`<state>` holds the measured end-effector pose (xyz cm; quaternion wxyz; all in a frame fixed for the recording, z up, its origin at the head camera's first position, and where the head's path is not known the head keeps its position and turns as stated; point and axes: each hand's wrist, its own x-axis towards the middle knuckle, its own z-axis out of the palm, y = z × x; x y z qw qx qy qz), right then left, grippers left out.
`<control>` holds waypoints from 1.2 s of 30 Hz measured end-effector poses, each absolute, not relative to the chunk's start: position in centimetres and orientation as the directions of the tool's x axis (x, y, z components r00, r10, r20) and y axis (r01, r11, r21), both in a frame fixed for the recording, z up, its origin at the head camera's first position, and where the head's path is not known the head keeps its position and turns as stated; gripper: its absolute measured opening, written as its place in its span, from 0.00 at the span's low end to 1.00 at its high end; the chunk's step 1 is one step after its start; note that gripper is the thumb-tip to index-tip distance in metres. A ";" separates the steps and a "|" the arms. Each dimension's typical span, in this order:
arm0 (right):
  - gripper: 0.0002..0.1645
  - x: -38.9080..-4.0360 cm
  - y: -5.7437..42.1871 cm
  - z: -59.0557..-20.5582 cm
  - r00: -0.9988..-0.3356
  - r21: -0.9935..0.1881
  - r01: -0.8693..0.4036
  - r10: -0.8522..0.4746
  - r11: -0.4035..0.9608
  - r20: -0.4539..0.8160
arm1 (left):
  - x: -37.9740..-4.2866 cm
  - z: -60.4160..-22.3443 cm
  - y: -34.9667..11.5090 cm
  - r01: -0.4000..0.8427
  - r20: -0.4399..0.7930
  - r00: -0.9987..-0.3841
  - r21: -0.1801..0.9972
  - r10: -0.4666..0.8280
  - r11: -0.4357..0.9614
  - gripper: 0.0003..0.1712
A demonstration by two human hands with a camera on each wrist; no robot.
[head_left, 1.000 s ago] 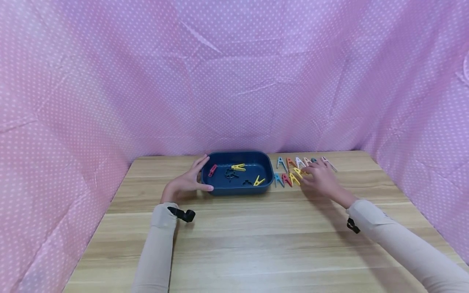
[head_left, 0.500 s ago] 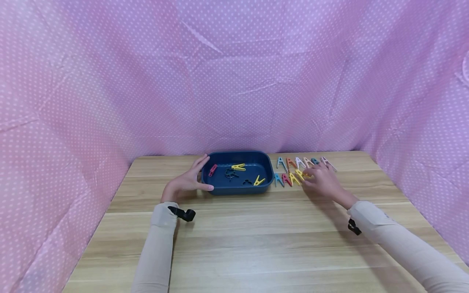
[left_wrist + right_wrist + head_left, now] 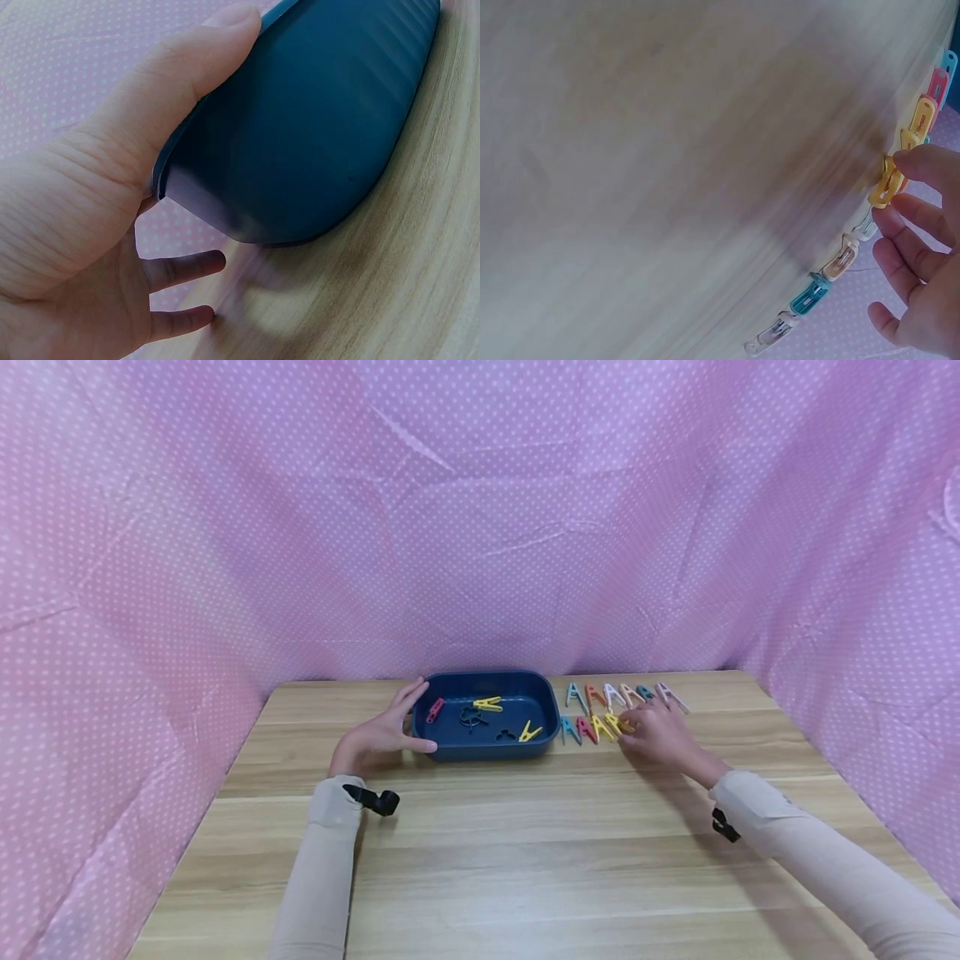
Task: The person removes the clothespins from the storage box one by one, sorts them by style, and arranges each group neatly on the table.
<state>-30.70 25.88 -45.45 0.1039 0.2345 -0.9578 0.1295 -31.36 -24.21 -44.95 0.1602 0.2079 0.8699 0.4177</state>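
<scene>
My right hand point(image 3: 660, 732) pinches a yellow clothespin point(image 3: 887, 186) between thumb and index finger, at the right end of the front row on the table. Beside it lie another yellow clothespin point(image 3: 601, 727), a red one point(image 3: 587, 729) and a blue one point(image 3: 570, 730). The left hand point(image 3: 378, 731) rests on the left end of a dark blue basin point(image 3: 487, 752), thumb on the near rim and fingers spread toward the far corner. In the left wrist view two fingers extend straight, apart from the basin wall; the others are largely hidden.
Inside the basin lie a red clip point(image 3: 435, 710), two yellow clothespins, one being point(image 3: 530, 732), a dark round clip point(image 3: 471, 717) and a small dark piece point(image 3: 506, 735). A back row of several clothespins includes an orange one point(image 3: 595, 696). A pink dotted curtain point(image 3: 480, 527) hangs behind the table point(image 3: 480, 843).
My right hand has shifted the yellow clothespin slightly toward the near side, into line with the front row. More of the back row shows. The left hand and basin have stayed put.
</scene>
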 end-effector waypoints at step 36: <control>0.22 -30.5 25.6 -45.8 -0.859 -0.212 -0.495 -0.437 0.843 0.268 | -31.1 -44.7 -24.1 0.209 -0.117 -0.862 0.805 0.493 0.556 0.68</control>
